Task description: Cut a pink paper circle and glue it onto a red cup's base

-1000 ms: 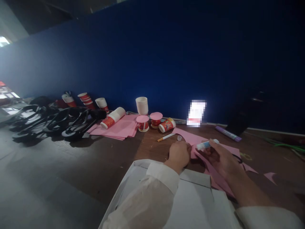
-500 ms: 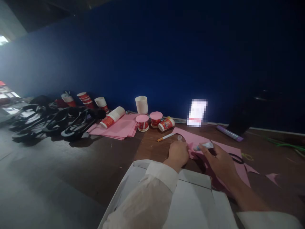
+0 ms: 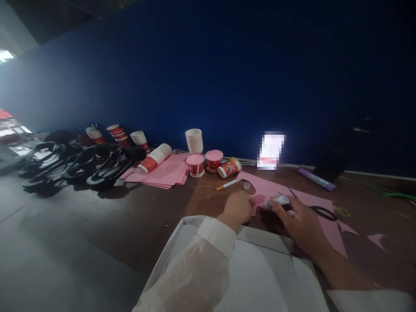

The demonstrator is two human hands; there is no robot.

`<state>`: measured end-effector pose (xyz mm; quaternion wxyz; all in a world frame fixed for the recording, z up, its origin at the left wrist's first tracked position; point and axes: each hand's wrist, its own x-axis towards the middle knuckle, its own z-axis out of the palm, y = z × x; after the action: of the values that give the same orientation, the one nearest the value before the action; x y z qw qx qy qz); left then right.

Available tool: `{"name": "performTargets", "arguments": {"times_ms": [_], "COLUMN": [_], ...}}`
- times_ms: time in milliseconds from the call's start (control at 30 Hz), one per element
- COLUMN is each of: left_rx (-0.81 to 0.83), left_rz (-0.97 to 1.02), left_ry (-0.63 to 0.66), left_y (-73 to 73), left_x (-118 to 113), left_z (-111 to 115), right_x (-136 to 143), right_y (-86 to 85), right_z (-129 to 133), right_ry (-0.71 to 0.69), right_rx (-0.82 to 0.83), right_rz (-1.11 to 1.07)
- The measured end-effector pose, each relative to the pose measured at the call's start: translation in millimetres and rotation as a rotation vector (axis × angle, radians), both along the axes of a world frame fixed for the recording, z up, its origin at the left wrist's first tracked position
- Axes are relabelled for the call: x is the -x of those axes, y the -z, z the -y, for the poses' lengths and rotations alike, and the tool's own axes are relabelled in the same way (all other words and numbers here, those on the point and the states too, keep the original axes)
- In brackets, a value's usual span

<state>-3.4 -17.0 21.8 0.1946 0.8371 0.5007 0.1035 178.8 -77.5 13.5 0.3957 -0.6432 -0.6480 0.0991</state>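
My right hand [image 3: 302,221] is closed round a white glue stick [image 3: 282,200], tilted with its tip down over a small pink paper piece [image 3: 259,200]. Beside that piece, my left hand [image 3: 238,208] has its fingers curled down at the paper's edge; the fingertips are mostly hidden. A small clear cap [image 3: 247,185] lies just beyond the left hand. Under and behind my right hand spreads a larger cut pink sheet [image 3: 269,184], with black-handled scissors [image 3: 323,213] lying on it. Left of the cap is a white stick with an orange end [image 3: 227,185].
Two red cups topped with pink discs [image 3: 195,160] stand near the wall, beside a cup lying on its side [image 3: 229,167]. Pink sheets [image 3: 169,171] and black strapped gear [image 3: 107,169] lie leftward. A purple tube [image 3: 316,179], paper scraps [image 3: 378,241] and a bright phone [image 3: 271,149] are rightward.
The glue stick has shifted slightly and more of the small pink piece shows between my hands. My left hand has moved a little to the left. The view has shifted slightly.
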Motion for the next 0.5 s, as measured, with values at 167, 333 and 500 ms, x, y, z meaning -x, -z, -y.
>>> {"name": "performTargets", "arguments": {"times_ms": [167, 333, 500], "left_rx": [0.083, -0.016, -0.196], "left_rz": [0.005, -0.021, 0.001], "left_ry": [-0.001, -0.068, -0.239], "left_y": [-5.6, -12.9, -24.3], "left_x": [3.4, 5.1, 11.8], "left_z": [-3.3, 2.3, 9.9], "right_x": [2.4, 7.6, 7.5], "right_y": [4.4, 4.3, -0.1], "right_z": [-4.4, -5.3, -2.1], "right_ry": [-0.019, 0.009, 0.127], "right_rx": [-0.037, -0.035, 0.022], "right_rz": [0.048, 0.021, -0.145]}}
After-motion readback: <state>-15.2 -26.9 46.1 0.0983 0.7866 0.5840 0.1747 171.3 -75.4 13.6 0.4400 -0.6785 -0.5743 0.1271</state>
